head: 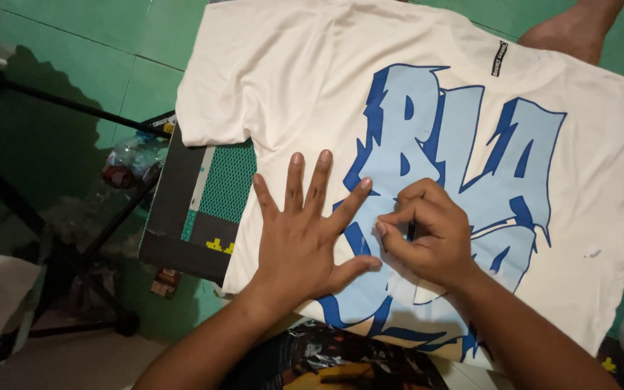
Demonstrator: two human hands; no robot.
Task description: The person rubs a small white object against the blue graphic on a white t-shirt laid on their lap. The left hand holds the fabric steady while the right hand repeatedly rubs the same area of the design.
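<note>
Shirt [427, 94], cream with blue lettering, lies flat on a dark board [189, 217] over the green floor [110, 65]. Left hand [301, 231] open, fingers spread, pressing the cloth. Right hand [431, 235] pinched shut on a thin dark tool, tip at the print. Risk: cloth creeps if the left hand lifts, tool slips off the line. Board edge near left; bottle [128, 162] and stand legs crowd that side. Room lies right.
</note>
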